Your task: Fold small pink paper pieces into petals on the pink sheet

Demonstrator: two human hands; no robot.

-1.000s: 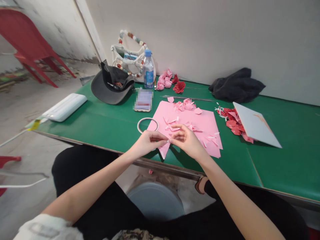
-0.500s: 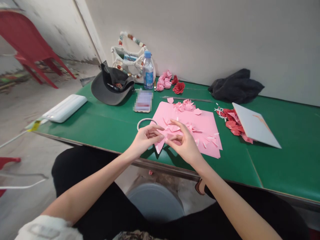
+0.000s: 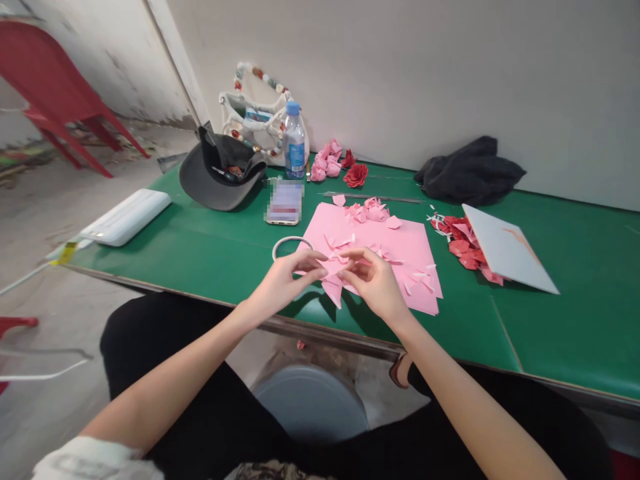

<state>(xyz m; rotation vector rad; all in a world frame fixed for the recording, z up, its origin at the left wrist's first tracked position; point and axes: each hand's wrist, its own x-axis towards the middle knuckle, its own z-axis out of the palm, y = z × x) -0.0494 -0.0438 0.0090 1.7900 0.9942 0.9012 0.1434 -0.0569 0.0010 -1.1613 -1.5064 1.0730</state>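
The left hand [image 3: 286, 283] and the right hand [image 3: 374, 283] are both half curled, neither clenched nor flat, their fingers nearly meeting above the near edge of a pink paper sheet [image 3: 395, 248]. Something thin and pale seems to sit between the fingertips, but the fingers cover it, so I cannot tell whether either hand is gripping it. A pointed pink flap [image 3: 333, 293] hangs just below the hands, and whether it is joined to the sheet is hard to make out. Loose pink scraps [image 3: 340, 241] lie across the sheet, with a white ring [image 3: 287, 245] just beside the left hand and a heap of pink petals [image 3: 365, 211] along the far edge. Scraps this light could slip from the fingers, or a wrist could brush them off the near edge of the green table [image 3: 565, 347]. Farther back stand a water bottle [image 3: 295, 141], a blurred phone [image 3: 284, 203], a dark cap [image 3: 215, 183] and red paper roses [image 3: 357, 175]. The phone's screen is unreadable, and the cap's contents are too small to identify.
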